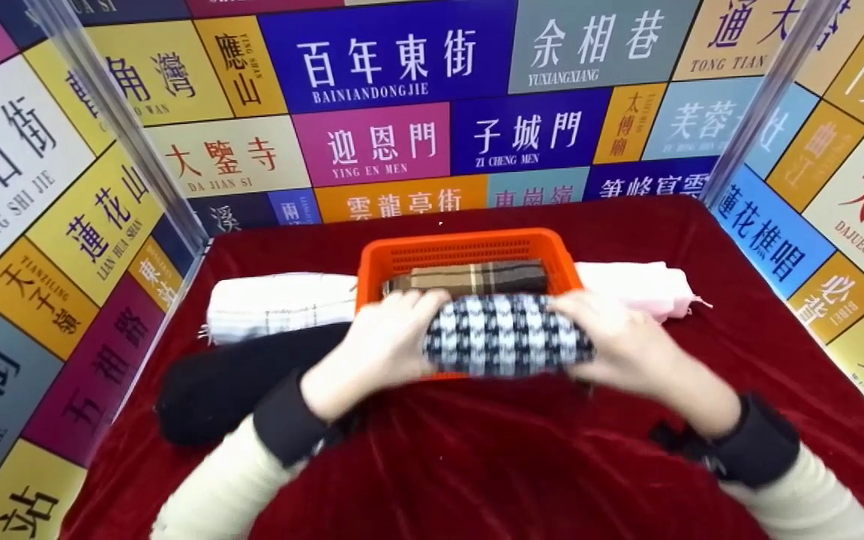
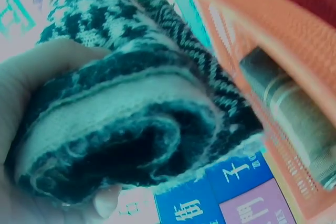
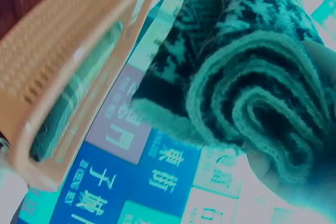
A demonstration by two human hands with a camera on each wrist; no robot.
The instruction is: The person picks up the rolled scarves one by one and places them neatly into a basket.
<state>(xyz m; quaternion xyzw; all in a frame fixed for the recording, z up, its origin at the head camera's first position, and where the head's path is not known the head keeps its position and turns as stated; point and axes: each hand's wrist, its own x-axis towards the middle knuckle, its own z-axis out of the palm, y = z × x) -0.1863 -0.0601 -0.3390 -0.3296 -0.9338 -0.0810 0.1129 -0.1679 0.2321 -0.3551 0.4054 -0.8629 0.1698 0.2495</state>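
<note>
Between both hands is a rolled black-and-white houndstooth scarf [image 1: 507, 335], held up in front of an orange plastic basket [image 1: 469, 241]. My left hand [image 1: 394, 337] grips one end, thumb on one side and fingers on the other. The other end is gripped by my right hand [image 1: 623, 337]. Both wrist views show the spiral of the scarf's rolled ends [image 2: 121, 140] [image 3: 268, 114], with a loose flap hanging off the roll. Inside the basket lies a rolled brown plaid scarf [image 1: 477, 277], partly hidden behind the houndstooth one.
A white checked scarf roll [image 1: 282, 304] and a black roll [image 1: 244, 382] lie left of the basket. A pink roll [image 1: 638, 289] with fringe lies to its right. Dark red cloth [image 1: 477, 465] covers the table; sign-covered panels [image 1: 387, 67] stand behind and at the sides.
</note>
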